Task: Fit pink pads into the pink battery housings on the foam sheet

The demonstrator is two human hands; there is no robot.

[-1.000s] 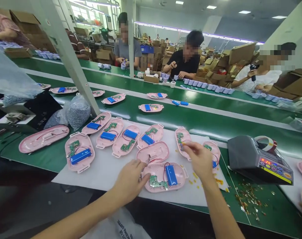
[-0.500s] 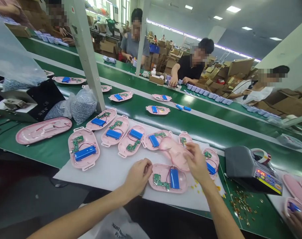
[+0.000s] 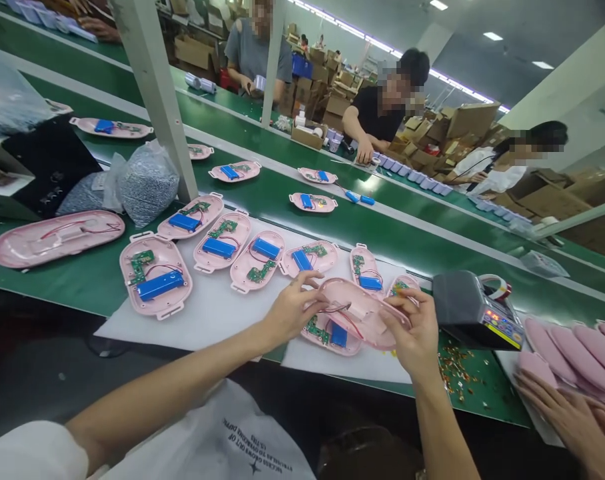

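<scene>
A pink plastic shell half [image 3: 365, 307] is held up and tilted, its hollow inside facing me, with thin red and black wires [image 3: 351, 323] in it. My right hand [image 3: 415, 327] grips its right end between thumb and fingers. My left hand [image 3: 297, 308] is closed at the left end; whether it pinches the rim or the wires I cannot tell. Below, partly hidden by the held shell, lies another pink shell half [image 3: 327, 341] with a green circuit board [image 3: 316, 330] and a blue battery pack [image 3: 339, 335].
Several pink shells with boards and batteries [image 3: 155, 283] lie along the white foam sheet [image 3: 222, 313]. A black tape dispenser [image 3: 475, 310] stands right, above scattered metal bits [image 3: 457, 373]. A co-worker's hands [image 3: 557, 400] touch stacked pink shells [image 3: 557, 347]. A post [image 3: 157, 87] rises left.
The shell half has turned from its outer side to its hollow inside. My left hand has come up from the foam sheet to its left end. The view has shifted slightly.
</scene>
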